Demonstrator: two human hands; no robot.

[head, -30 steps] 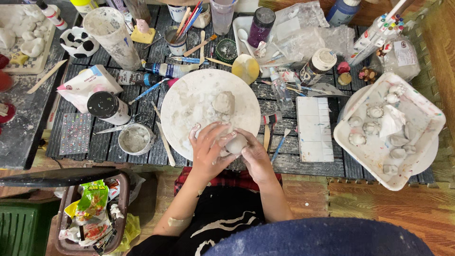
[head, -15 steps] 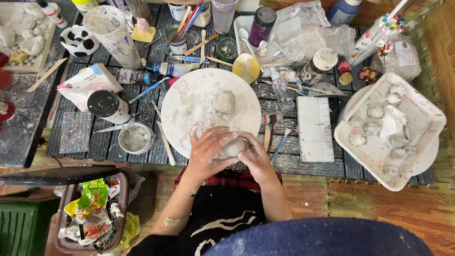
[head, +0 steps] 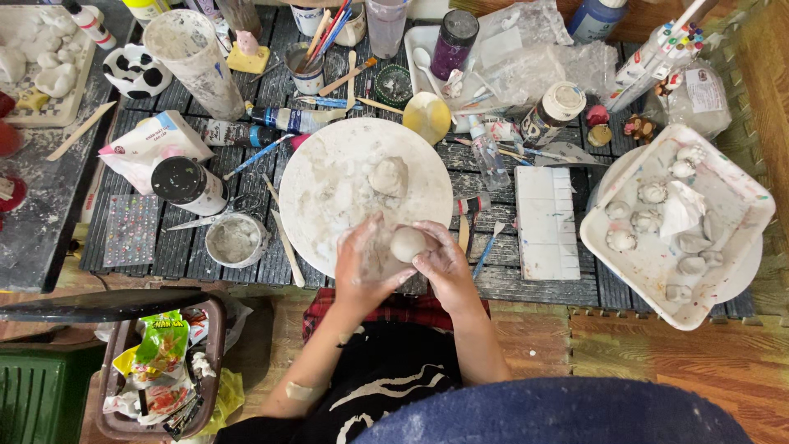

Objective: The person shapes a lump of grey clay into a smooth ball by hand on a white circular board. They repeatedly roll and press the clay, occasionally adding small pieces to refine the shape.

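Observation:
A smooth grey clay ball (head: 408,243) sits between both my hands at the near edge of a round white board (head: 329,181) smeared with clay. My left hand (head: 366,263) cups the ball from the left and below, fingers curled around it. From the right, my right hand (head: 444,261) presses against it with thumb and fingers. A second, rougher lump of clay (head: 389,176) lies farther back on the board, apart from my hands.
A white tray (head: 723,271) holding several small clay pieces stands at the right. A small paste cup (head: 234,239), scissors, wooden sticks, brushes, paint bottles, a tall cup (head: 191,57) and a white palette (head: 549,222) crowd the slatted table. A basket (head: 111,362) sits on the floor at the left.
Both hands have stayed at the board's near edge, turning the clay; the ball now shows more plainly between the fingers.

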